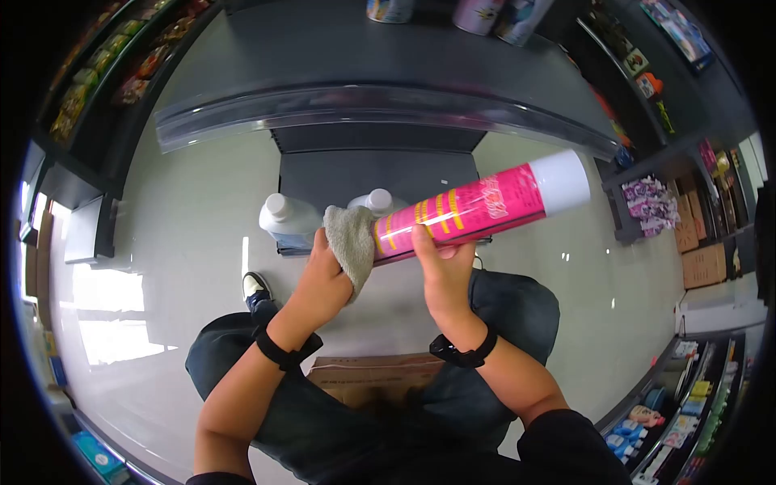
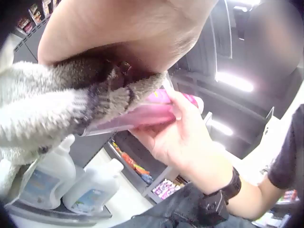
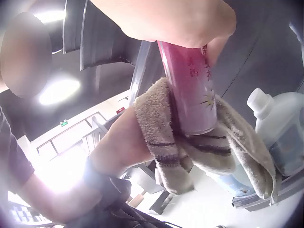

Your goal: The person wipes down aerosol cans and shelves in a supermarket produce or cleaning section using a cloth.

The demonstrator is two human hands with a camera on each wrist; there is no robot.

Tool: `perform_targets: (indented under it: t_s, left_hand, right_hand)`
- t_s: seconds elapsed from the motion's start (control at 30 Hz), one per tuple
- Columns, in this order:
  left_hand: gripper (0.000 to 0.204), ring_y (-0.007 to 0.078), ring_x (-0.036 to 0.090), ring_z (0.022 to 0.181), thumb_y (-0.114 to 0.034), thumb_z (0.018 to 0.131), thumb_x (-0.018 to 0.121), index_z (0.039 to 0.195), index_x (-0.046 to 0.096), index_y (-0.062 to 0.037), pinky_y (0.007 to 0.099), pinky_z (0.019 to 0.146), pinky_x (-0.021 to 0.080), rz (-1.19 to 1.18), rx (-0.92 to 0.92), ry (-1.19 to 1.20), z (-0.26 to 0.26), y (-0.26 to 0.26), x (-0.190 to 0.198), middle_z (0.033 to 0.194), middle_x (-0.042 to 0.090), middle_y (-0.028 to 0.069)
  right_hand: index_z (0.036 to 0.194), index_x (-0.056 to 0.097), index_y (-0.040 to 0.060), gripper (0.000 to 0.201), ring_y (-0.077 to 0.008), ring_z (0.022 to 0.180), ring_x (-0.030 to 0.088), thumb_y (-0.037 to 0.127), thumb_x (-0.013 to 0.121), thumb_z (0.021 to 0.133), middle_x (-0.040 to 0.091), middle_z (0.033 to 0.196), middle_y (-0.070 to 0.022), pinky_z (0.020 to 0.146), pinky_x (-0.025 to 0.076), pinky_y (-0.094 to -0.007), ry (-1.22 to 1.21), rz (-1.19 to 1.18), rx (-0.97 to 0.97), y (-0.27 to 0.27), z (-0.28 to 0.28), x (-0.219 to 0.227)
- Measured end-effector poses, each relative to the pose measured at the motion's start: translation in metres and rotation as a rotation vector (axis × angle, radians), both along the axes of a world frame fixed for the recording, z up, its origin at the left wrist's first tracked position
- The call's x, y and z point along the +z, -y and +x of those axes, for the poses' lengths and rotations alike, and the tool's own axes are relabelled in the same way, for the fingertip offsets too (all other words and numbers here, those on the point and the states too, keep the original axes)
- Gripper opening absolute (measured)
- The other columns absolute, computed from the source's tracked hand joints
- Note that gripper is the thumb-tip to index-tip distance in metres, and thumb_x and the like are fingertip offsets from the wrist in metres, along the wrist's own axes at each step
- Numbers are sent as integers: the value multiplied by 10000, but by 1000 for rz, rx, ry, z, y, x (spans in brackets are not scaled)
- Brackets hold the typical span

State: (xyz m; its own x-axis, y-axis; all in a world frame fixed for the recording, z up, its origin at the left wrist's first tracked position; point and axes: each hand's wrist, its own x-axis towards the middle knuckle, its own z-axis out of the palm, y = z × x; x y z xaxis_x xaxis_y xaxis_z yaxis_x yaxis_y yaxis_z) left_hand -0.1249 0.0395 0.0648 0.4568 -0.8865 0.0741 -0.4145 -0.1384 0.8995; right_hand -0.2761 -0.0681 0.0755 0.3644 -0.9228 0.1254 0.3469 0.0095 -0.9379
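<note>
A pink aerosol can with a white cap lies tilted across the head view, cap end up to the right. Fingers and thumb of my right hand wrap round its middle. My left hand grips a grey-beige towel bunched around the can's base end. In the right wrist view the bottom of the can rests among the folds of the cloth. The left fingers are mostly hidden beneath the towel in the left wrist view.
Two white jugs, one at left and one behind the towel, stand on the low grey shelf. Above runs a shelf with a clear front strip and several cans at its back. A cardboard box lies between the knees.
</note>
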Motion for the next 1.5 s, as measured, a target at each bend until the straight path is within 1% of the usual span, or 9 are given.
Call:
perform_targets:
  t_s: [0.07,0.3,0.5,0.7,0.73,0.87,1.0,1.43,1.5]
  left_hand:
    - [544,397,390,1423,-68,947,595,1477,476,-37,459,1185,309,-46,-131,85,-7,-3,-9,1482,459,234]
    - [434,490,465,1280,-102,861,637,1283,586,-13,523,1104,373,-105,-451,333,-12,-9,6,1351,536,255]
    - [524,451,522,1243,-120,846,685,1340,545,-17,511,1074,403,-191,-372,377,-16,-5,-10,1325,567,239]
    - [513,409,601,1180,-159,892,685,1356,539,4,450,1019,463,-235,-239,23,-18,0,-20,1281,626,212]
    - [498,288,539,1323,-127,951,614,1416,512,20,415,1134,385,-153,-242,-33,-19,-5,-14,1414,577,165]
    - [508,278,513,1352,-236,1021,557,1457,464,8,417,1157,364,-186,-195,-65,-18,-7,-27,1450,547,146]
    - [591,292,417,1441,-341,1079,383,1553,340,9,411,1196,319,-256,-154,-489,-13,-13,-29,1558,430,180]
    - [622,228,499,1326,-324,1028,493,1538,366,9,394,1119,407,-312,-163,-597,-17,-24,5,1462,509,142]
    - [596,235,515,1304,-307,1031,470,1526,381,13,391,1091,434,-363,-178,-451,-20,-26,-2,1444,517,151]
  right_hand:
    - [1350,425,16,471,-133,1142,575,119,695,977,573,1241,-71,1002,478,-326,-31,-41,15,-4,-3,1]
    - [1375,428,12,533,-165,1162,593,160,725,958,597,1264,-94,1017,471,-353,-71,64,95,-1,-8,0]
    - [1452,382,15,609,-188,1214,587,139,715,958,571,1331,-107,1016,497,-358,-114,-21,174,-14,-12,3]
    - [1487,324,39,611,-251,1291,545,311,614,1023,526,1408,-165,1046,459,-382,-226,-38,385,-10,-23,9]
    - [1489,316,33,612,-269,1318,523,362,572,1040,506,1433,-182,1076,429,-394,-255,-76,417,-9,-22,9]
    - [1495,291,-21,630,-302,1414,408,414,454,1069,451,1480,-205,1179,280,-404,-241,-148,527,-10,-23,8]
    - [1568,211,-29,667,-303,1417,401,371,422,1078,404,1524,-201,1191,275,-407,-314,-201,691,-11,-23,10]
    - [1496,370,-47,579,-360,1437,392,259,545,1037,445,1505,-237,1192,287,-429,-429,-251,760,-15,-20,-15]
    - [1446,461,-31,548,-357,1397,446,191,642,979,509,1453,-224,1167,328,-439,-505,-550,773,-13,-20,-18]
